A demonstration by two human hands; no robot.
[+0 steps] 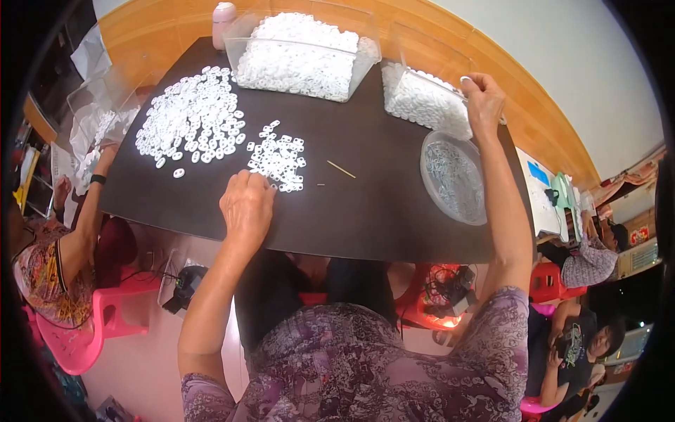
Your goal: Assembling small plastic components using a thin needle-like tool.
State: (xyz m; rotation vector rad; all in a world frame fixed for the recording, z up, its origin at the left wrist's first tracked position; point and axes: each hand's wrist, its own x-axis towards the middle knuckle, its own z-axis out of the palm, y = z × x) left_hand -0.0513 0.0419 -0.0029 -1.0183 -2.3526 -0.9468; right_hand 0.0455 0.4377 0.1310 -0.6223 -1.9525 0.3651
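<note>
My left hand rests on the dark table with its fingers curled together, at the near edge of a small pile of flat white plastic pieces with holes. Whatever its fingertips hold, if anything, is hidden. Raised over the far right, my right hand pinches a small white piece above a clear bin of white pieces. Under my right forearm stands a round clear tub of small metal pins. Left of the small pile spreads a larger heap of oval white pieces.
A large clear bin full of white pieces stands at the back, beside a pink bottle. A thin yellowish stick and a tiny pin lie mid-table. A person sits at the left on a pink chair; others are at the right.
</note>
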